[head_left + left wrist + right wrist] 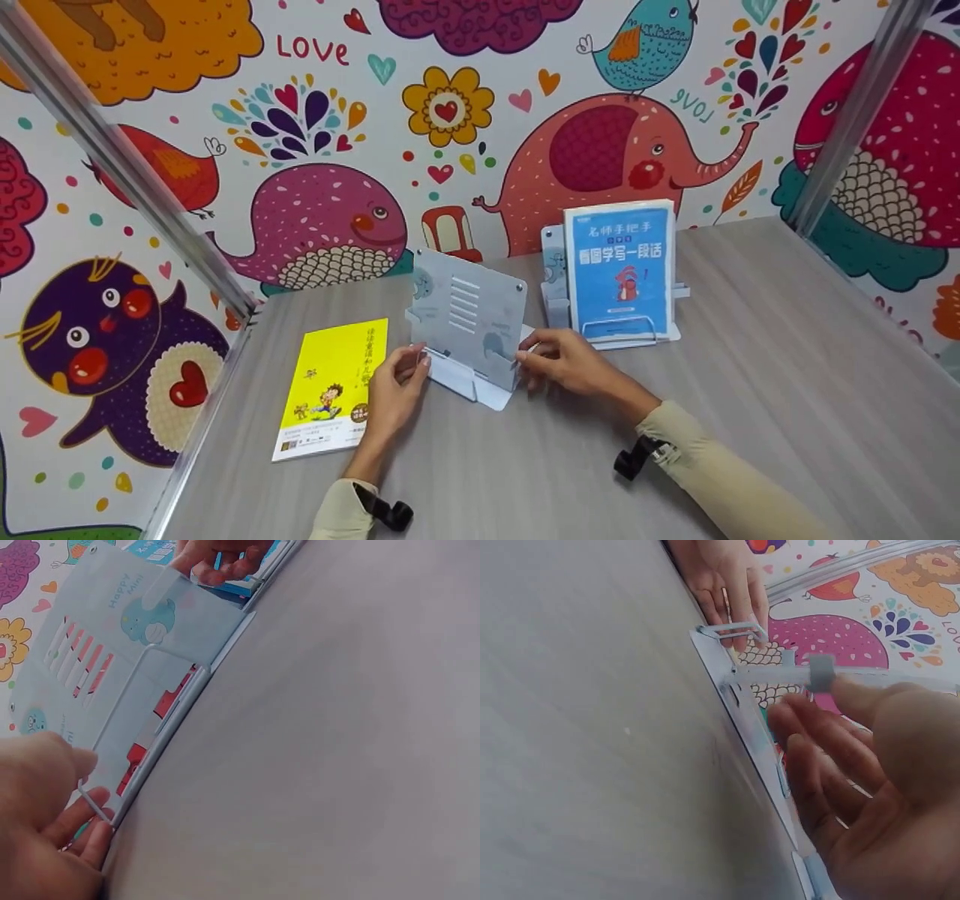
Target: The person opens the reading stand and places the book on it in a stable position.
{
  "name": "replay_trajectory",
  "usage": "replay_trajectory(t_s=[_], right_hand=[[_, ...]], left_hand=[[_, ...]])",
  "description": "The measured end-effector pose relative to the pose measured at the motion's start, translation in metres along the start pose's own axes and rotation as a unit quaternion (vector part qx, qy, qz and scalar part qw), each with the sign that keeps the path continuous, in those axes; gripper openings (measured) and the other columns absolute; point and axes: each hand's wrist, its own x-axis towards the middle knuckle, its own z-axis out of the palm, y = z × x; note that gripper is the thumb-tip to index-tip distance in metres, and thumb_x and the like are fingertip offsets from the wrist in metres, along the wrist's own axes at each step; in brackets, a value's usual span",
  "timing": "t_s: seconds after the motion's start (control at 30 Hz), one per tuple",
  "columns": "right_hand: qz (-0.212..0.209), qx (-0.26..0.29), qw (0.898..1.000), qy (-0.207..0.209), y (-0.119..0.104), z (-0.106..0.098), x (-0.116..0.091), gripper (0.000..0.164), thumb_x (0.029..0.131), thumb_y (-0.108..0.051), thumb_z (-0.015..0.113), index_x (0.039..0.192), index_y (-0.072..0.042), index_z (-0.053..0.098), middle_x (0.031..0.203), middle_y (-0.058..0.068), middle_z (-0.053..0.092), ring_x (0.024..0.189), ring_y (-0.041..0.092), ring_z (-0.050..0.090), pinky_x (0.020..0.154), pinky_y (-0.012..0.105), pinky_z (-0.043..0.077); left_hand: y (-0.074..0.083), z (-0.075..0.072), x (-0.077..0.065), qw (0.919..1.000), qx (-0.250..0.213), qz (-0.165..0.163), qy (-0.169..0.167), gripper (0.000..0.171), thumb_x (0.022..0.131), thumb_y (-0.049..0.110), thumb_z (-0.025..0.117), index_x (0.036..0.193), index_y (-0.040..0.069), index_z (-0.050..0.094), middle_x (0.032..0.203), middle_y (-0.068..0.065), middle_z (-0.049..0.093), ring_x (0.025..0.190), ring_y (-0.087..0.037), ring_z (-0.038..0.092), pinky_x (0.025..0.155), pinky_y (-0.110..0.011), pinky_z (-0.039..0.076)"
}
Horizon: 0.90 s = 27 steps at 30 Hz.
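Note:
A pale blue metal book stand (469,307) with slots and cartoon prints stands upright on the table, its panel leaning back. My left hand (397,386) holds its lower left corner, with thumb and fingers about the end of the wire page holder (124,697) in the left wrist view. At the stand's right edge, my right hand (566,360) pinches the side, fingers bent. The right wrist view shows that thumb at a small grey tab (822,673). A yellow book (337,382) lies flat beside my left hand, partly covered by it.
Behind my right hand, a second book stand (555,262) bears an upright blue book (621,262) behind its wire holder. A printed cartoon wall (450,172) closes off the back of the wood-grain table (750,322). Metal posts (127,165) rise at both sides.

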Motion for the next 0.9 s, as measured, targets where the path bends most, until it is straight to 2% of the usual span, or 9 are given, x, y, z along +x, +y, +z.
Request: replay_trajectory(t_s=[0.13,0.3,0.53,0.73,0.9], right_hand=[[0.012,0.023,0.999,0.024,-0.005,0.004,-0.002,0.023,0.106,-0.028,0.072,0.119,-0.009,0.076,0.104,0.01,0.084,0.091,0.03,0.083,0.078,0.031,0.065],[0.028,0.038,0.997,0.06,-0.01,0.01,-0.002,0.023,0.106,-0.021,0.072,0.122,-0.006,0.075,0.106,0.011,0.083,0.098,0.033,0.082,0.09,0.04,0.067],[0.032,0.04,0.991,0.12,-0.01,0.012,-0.002,0.034,0.106,-0.018,0.07,0.137,-0.006,0.067,0.128,0.012,0.079,0.117,0.031,0.078,0.102,0.039,0.063],[0.029,0.034,0.992,0.115,-0.007,0.013,0.001,0.043,0.107,-0.015,0.067,0.148,-0.008,0.059,0.148,0.012,0.069,0.137,0.032,0.067,0.114,0.048,0.055],[0.029,0.019,0.994,0.107,-0.006,0.014,0.0,0.053,0.107,-0.014,0.066,0.157,-0.01,0.051,0.16,0.011,0.06,0.15,0.034,0.056,0.121,0.053,0.047]], left_hand=[[0.0,0.0,0.0,0.9999,0.008,0.002,0.009,0.029,0.107,0.019,0.07,0.134,0.009,0.073,0.137,-0.009,0.076,0.121,-0.027,0.074,0.112,-0.044,0.057],[0.001,-0.001,-0.001,0.9998,0.012,-0.004,0.015,0.027,0.106,0.018,0.071,0.132,0.01,0.075,0.132,-0.007,0.078,0.116,-0.024,0.075,0.11,-0.041,0.058],[0.001,-0.003,-0.004,0.9997,0.023,-0.004,0.003,0.027,0.107,0.018,0.071,0.132,0.011,0.075,0.125,-0.006,0.079,0.11,-0.021,0.074,0.103,-0.031,0.059],[0.001,-0.006,-0.007,0.9997,0.01,0.014,-0.017,0.026,0.106,0.014,0.071,0.131,0.01,0.076,0.12,-0.006,0.082,0.107,-0.021,0.077,0.094,-0.016,0.056],[0.001,-0.007,-0.008,0.999,-0.003,0.02,-0.04,0.027,0.105,0.014,0.072,0.131,0.011,0.077,0.118,-0.004,0.083,0.108,-0.02,0.079,0.094,-0.012,0.054]])
